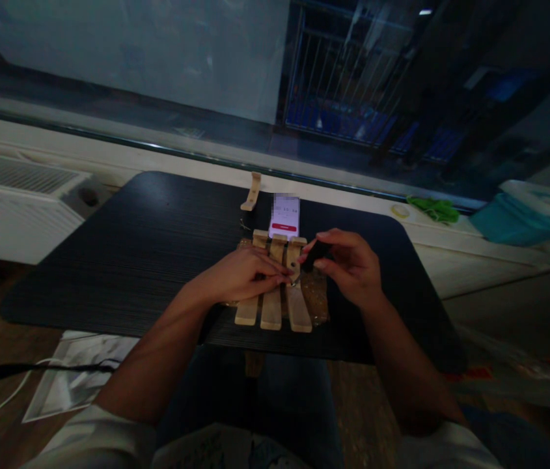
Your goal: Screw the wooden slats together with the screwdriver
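Head view: three wooden slats [271,314] lie side by side near the dark bench's [133,247] near edge. The left hand [240,273] rests on them, fingers together; whether it pinches anything is unclear. The right hand [353,267], just right, pinches a small black tool [314,253] over the slats.

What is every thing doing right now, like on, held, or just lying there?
left hand, resting on the wooden slats.
right hand, holding a small dark tool.
wooden slats, flat, side by side.
phone, screen lit.
spare wooden piece, lying alone, untouched.
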Demonstrator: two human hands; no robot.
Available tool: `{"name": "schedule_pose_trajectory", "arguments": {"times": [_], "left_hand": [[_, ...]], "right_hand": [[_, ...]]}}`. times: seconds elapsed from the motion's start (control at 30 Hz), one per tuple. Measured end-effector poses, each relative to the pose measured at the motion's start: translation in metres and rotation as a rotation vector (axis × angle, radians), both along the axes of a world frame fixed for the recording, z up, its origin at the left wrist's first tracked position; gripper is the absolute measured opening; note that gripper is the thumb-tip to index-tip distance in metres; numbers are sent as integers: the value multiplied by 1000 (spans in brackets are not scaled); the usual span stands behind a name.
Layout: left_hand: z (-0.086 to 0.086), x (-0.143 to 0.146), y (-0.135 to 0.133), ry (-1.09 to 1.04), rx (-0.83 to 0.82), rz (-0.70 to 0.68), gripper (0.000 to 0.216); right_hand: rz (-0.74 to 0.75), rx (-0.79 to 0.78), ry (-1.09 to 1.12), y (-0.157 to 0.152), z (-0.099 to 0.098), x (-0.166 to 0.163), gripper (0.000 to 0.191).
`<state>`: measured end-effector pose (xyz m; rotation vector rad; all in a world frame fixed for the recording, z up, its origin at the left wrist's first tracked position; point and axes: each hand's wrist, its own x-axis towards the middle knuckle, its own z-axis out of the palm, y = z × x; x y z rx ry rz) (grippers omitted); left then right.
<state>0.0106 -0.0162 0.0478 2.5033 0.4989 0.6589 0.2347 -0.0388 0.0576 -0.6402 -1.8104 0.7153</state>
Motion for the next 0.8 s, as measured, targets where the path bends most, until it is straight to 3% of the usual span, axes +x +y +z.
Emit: {"name": "schedule_pose_trajectory", "arguments": {"times": [0.8], "left_hand": [[2, 0, -1, 0, -17, -3, 23]], "right_hand": [[-47, 108, -36, 5, -1, -5, 36]]}}
